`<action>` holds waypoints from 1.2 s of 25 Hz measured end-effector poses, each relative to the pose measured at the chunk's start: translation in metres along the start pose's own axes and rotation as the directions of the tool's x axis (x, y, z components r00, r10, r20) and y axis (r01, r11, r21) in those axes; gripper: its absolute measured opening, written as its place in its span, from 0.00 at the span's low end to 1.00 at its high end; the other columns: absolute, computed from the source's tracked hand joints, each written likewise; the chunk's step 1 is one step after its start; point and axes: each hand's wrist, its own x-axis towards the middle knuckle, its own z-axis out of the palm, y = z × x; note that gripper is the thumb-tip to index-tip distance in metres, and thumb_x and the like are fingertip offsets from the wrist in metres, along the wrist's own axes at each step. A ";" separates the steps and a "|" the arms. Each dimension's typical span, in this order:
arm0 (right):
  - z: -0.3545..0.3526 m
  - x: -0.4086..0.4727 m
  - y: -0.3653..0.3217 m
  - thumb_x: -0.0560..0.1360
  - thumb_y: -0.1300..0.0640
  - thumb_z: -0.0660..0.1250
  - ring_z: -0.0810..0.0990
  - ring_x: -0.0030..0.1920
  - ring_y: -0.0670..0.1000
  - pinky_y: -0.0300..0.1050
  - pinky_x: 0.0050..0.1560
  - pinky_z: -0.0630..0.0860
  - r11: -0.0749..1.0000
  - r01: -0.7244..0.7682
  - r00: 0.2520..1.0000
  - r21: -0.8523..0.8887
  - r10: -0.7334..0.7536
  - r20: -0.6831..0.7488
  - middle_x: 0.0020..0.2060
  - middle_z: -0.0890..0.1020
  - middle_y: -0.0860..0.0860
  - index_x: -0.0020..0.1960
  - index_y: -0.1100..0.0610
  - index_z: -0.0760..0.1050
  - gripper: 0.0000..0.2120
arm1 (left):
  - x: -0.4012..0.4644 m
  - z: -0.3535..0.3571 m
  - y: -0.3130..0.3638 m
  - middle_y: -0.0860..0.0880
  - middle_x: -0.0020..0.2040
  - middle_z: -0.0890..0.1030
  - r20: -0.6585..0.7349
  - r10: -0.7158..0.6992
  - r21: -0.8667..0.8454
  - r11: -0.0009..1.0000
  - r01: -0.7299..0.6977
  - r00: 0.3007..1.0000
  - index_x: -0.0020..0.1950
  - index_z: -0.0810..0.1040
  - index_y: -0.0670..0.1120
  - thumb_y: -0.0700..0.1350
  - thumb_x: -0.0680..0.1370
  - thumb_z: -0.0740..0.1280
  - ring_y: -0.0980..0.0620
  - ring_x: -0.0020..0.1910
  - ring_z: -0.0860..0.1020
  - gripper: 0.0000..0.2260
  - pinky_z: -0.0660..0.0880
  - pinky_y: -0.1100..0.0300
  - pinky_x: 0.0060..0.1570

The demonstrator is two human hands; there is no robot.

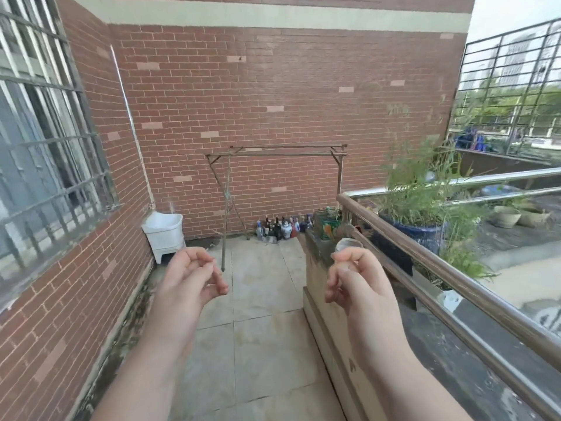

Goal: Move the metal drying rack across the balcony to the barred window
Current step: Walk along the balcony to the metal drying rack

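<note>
The metal drying rack [274, 153] stands at the far end of the balcony against the brick wall, thin rusty bars on crossed legs, nothing hanging on it. The barred window [45, 141] is on the left wall, near me. My left hand [194, 276] and my right hand [349, 278] are raised in front of me, well short of the rack. Both have loosely curled fingers and hold nothing. One rack leg shows just past my left fingertips.
A white plastic basin [165, 232] stands in the left far corner. Several bottles [280, 227] line the wall base beside the rack. A low parapet with a metal railing [449, 278] runs along the right, with potted plants [419, 208] beyond. The floor is pale tile [264, 299].
</note>
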 end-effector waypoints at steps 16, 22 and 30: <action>0.063 0.463 0.283 0.71 0.65 0.58 0.74 0.32 0.51 0.40 0.37 0.73 0.995 -0.087 0.990 0.039 0.082 0.112 0.32 0.77 0.51 0.53 0.57 0.74 0.13 | 0.463 0.013 -0.253 0.47 0.37 0.79 -0.065 -0.059 0.018 0.998 0.061 0.996 0.49 0.78 0.47 0.39 0.78 0.64 0.45 0.36 0.78 0.05 0.80 0.53 0.40; 0.110 0.610 0.383 0.72 0.64 0.59 0.75 0.31 0.50 0.39 0.36 0.74 0.996 -0.087 0.993 -0.036 0.089 0.075 0.32 0.77 0.51 0.53 0.59 0.73 0.12 | 0.632 0.006 -0.345 0.50 0.34 0.78 -0.055 -0.093 0.017 0.995 0.094 0.994 0.50 0.76 0.43 0.33 0.81 0.61 0.45 0.36 0.78 0.07 0.77 0.48 0.42; 0.178 0.832 0.487 0.74 0.67 0.59 0.74 0.32 0.51 0.40 0.35 0.74 0.999 -0.050 0.998 0.002 0.050 -0.046 0.33 0.77 0.52 0.51 0.54 0.76 0.12 | 0.899 -0.001 -0.420 0.47 0.36 0.78 0.113 -0.077 -0.004 0.997 0.078 0.991 0.47 0.78 0.48 0.35 0.81 0.62 0.46 0.37 0.78 0.10 0.79 0.53 0.41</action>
